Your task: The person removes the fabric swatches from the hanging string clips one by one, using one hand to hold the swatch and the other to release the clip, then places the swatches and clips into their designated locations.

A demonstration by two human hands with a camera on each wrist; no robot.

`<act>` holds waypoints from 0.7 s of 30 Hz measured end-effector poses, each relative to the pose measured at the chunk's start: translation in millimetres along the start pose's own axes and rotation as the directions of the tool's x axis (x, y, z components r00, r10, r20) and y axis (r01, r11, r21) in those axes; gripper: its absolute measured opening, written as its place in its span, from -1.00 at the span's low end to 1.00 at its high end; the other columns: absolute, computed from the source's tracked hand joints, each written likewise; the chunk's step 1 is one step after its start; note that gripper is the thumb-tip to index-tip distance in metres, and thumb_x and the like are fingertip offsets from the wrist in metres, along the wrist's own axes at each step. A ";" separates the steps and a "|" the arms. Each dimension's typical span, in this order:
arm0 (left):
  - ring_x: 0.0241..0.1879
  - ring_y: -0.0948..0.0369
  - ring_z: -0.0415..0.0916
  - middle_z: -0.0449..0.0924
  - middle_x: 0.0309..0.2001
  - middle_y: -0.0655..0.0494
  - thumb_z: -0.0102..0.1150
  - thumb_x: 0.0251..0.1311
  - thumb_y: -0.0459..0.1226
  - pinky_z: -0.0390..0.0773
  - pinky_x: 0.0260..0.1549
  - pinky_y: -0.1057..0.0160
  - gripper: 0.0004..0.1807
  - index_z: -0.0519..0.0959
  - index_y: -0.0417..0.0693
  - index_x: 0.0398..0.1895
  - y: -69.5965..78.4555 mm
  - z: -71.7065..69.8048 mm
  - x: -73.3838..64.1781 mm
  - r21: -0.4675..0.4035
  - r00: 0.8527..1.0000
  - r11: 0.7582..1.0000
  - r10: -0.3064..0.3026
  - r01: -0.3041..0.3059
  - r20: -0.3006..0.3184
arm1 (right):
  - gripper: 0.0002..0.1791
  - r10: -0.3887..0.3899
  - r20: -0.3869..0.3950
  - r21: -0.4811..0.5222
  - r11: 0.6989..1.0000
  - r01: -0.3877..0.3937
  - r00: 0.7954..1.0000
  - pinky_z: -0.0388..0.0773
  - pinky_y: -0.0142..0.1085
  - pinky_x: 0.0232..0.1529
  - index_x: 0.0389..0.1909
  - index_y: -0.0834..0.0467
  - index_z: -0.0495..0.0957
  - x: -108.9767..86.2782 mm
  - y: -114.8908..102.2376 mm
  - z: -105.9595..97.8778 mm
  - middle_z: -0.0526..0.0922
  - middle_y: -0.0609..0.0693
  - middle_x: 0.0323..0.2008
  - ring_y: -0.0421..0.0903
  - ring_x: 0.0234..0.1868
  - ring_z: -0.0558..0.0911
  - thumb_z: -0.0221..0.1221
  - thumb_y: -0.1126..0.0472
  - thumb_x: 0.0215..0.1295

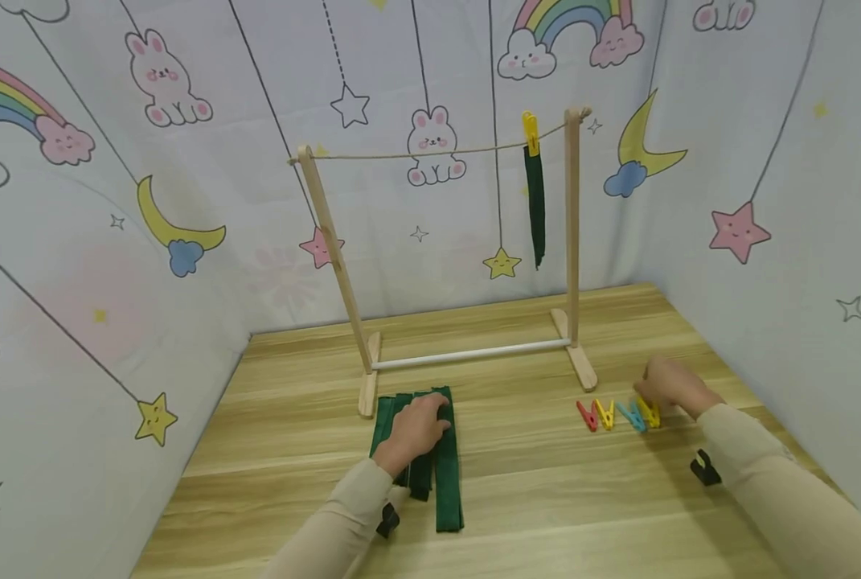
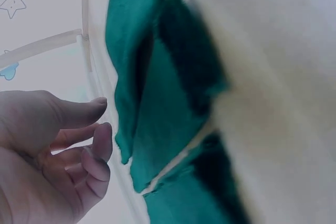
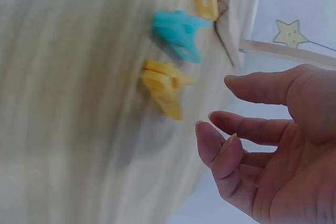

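Observation:
Several green fabric strips (image 1: pixel 448 482) lie side by side on the table. Over them is my left hand (image 1: pixel 417 426); in the left wrist view its loosely bent fingers stand apart from the cloth and hold nothing. My right hand (image 1: pixel 669 382) hovers beside the rightmost yellow clothespin (image 3: pixel 165 85), thumb and fingers parted, with nothing between them. Left of that lie a turquoise clothespin (image 1: pixel 633 416), another yellow clothespin (image 1: pixel 605 414) and a red clothespin (image 1: pixel 588 416). One dark green strip (image 1: pixel 536 205) hangs from the cord, held by a yellow clothespin (image 1: pixel 531 133).
A wooden rack (image 1: pixel 573 233) stands towards the back, a cord (image 1: pixel 372 157) strung between its two posts. Low down, a white rod (image 1: pixel 473 354) joins them. Printed fabric walls (image 1: pixel 256 201) enclose the wooden table (image 1: pixel 517 498) at the back and sides.

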State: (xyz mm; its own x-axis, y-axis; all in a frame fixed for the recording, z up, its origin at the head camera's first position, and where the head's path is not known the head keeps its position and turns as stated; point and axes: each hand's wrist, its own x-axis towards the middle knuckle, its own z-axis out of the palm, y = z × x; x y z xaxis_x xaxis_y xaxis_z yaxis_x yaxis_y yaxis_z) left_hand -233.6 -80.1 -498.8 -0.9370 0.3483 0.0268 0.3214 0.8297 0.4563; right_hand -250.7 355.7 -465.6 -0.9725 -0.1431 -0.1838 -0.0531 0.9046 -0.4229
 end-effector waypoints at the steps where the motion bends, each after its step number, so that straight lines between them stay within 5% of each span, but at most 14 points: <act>1: -0.65 0.26 0.42 0.64 0.02 -0.11 0.28 0.32 -0.28 0.37 -0.71 0.27 -0.56 0.53 -0.14 0.25 1.0 -2.0 1.8 0.003 1.000 1.000 0.002 -0.002 0.001 | -0.49 -0.011 -0.013 -0.004 1.000 0.011 1.000 0.21 -0.42 -0.68 -0.84 0.00 0.25 0.6 -1.2 -2.7 0.22 -0.20 -0.82 -0.28 -0.76 0.23 0.12 0.27 0.33; 13: -0.62 0.25 0.41 0.65 -0.01 -0.16 0.22 0.36 -0.32 0.32 -0.65 0.29 -0.54 0.47 -0.19 0.30 27.2 -32.5 38.5 0.009 0.994 0.994 0.105 -0.105 -0.010 | -0.46 -0.093 -0.142 -0.051 0.995 0.087 0.986 0.06 -0.38 -0.63 -0.84 -0.02 0.17 7.0 -24.3 -43.3 0.06 -0.22 -0.81 -0.27 -0.71 0.05 0.17 0.27 0.29; 17: -0.73 0.28 0.28 0.65 0.02 -0.13 0.25 0.34 -0.32 0.25 -0.71 0.32 -0.56 0.51 -0.14 0.27 32.5 -43.0 51.5 0.009 0.990 0.993 0.120 -0.119 -0.080 | -0.60 -0.094 -0.148 -0.053 0.995 0.087 0.985 0.26 -0.30 -0.59 -0.72 0.18 0.42 6.1 -38.1 -60.0 0.27 -0.15 -0.76 -0.23 -0.70 0.24 0.15 0.23 0.35; 21: -0.70 0.30 0.34 0.69 -0.15 -0.04 0.24 0.36 -0.29 0.22 -0.75 0.31 -0.58 0.53 -0.07 0.27 39.9 -57.2 66.0 -0.025 0.982 0.992 0.117 -0.121 -0.147 | -0.65 -0.087 -0.164 -0.036 0.996 0.082 0.983 0.55 -0.10 -0.43 -0.29 0.49 0.59 5.8 -50.5 -80.9 0.60 0.16 -0.54 -0.05 -0.57 0.55 0.14 0.20 0.40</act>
State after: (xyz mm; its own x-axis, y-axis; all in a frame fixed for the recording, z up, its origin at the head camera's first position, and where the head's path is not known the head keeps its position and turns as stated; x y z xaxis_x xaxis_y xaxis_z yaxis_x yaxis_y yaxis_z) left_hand -290.4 -49.0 -427.9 -0.9030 0.3746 0.2103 0.4294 0.7701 0.4718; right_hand -272.0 341.7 -373.5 -0.9882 -0.1534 0.0020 -0.1411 0.9038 -0.4039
